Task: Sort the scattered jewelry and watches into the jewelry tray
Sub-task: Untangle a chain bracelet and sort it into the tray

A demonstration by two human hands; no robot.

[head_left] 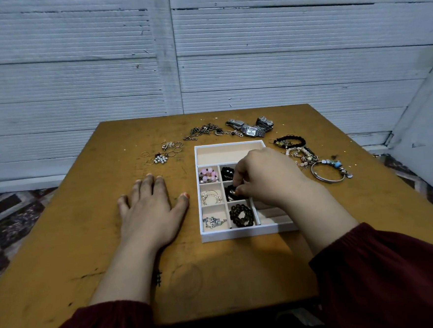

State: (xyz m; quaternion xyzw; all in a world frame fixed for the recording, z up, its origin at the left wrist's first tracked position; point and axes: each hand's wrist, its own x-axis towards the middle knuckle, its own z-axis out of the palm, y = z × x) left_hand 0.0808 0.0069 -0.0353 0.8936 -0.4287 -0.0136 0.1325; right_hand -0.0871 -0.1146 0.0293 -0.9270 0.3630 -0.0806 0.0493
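Observation:
A white jewelry tray [240, 232] with small compartments sits in the middle of the table. My right hand [265, 175] reaches over it and pinches a black bead bracelet [229, 193] in the middle compartment of the second column. My left hand [150, 209] lies flat on the table to the tray's left, fingers spread. Other compartments hold pink beads [208, 175], a pearl piece [210, 196], a silver chain [214, 222] and a dark brown bead bracelet [241, 215]. Silver watches [252, 128] lie behind the tray.
Loose on the wooden table [87, 237]: thin rings and pearl clusters [162, 154] at the back left, dark chains [205, 132] at the back, several bracelets [289, 142] and a silver bangle [327, 172] to the right. A grey panelled wall stands behind the table.

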